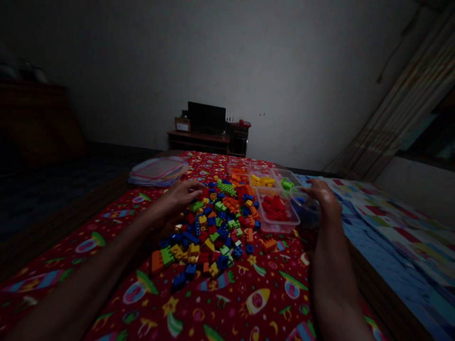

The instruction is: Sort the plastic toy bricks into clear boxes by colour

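A heap of loose toy building bricks [213, 222] in several colours lies on the red patterned cloth. My left hand [183, 193] is at the heap's far left edge, thumb and fingers apart, with nothing visible in it. Over the rim of a round clear tub [295, 193] is my right hand [323, 193]. Its fingers look apart and I see no brick in them; part of the hand is in shadow. Blue bricks [302, 204] lie inside that tub. Beside it stands a clear rectangular box [279, 228] with red bricks [275, 208] in it.
Farther back, clear boxes hold orange bricks [239, 176], yellow bricks [262, 181] and green bricks [287, 183]. Stacked plastic lids [158, 169] lie at the left. A bed with a blue sheet [369, 241] is at the right. A monitor [206, 117] stands by the wall.
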{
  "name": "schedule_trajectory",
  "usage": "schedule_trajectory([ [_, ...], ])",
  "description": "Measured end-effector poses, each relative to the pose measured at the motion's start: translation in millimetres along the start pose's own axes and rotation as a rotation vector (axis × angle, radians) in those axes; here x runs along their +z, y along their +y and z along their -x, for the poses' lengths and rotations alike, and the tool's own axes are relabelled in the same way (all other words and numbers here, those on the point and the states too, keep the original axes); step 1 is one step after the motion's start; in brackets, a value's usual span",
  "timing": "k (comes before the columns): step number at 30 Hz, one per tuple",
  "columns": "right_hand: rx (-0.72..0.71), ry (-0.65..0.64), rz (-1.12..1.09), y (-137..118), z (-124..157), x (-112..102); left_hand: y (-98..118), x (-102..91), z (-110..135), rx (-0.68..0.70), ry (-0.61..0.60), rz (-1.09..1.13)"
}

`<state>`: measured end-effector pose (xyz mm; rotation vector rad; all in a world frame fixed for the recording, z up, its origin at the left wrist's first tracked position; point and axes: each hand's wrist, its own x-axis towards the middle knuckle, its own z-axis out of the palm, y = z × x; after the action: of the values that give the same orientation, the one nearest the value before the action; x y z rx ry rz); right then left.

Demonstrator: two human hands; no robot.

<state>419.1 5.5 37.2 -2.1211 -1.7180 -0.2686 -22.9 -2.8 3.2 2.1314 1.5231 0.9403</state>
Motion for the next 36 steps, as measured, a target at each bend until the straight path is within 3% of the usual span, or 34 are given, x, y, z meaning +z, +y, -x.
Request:
schedule_trajectory([
  [3,-0.109,0.116,-0.104,-45.8,4.4,-6.4,10.7,8.3,4.2,0.060,-0.027,-0.040],
  [5,-0.255,0.099,-0.227,-83.8,12.6,-2.9,16.1,15.8,8.3,0.133,-0.050,-0.051],
  [9,-0.623,-0.032,-0.427,-149.3,40.1,27.9,21.4,36.3,16.9,0.336,-0.146,-0.048],
  [12,-0.809,-0.093,-0.455,-174.1,58.3,57.0,21.4,47.5,20.4,0.399,-0.198,-0.059],
  [16,-0.821,-0.135,-0.430,-181.6,61.6,78.5,21.6,48.6,19.9,0.392,-0.192,-0.086],
  [20,-0.824,-0.225,-0.349,-186.7,49.1,80.5,22.8,42.8,17.1,0.334,-0.144,-0.121],
  [26,-0.781,-0.262,-0.279,-201.4,34.7,65.0,24.2,31.1,16.2,0.214,-0.078,-0.152],
  [30,-0.700,-0.343,-0.347,-197.9,25.2,51.6,25.2,27.4,14.3,0.172,-0.054,-0.148],
  [36,-0.692,-0.335,-0.526,-185.3,32.6,39.2,22.7,27.9,9.4,0.101,-0.014,0.027],
])
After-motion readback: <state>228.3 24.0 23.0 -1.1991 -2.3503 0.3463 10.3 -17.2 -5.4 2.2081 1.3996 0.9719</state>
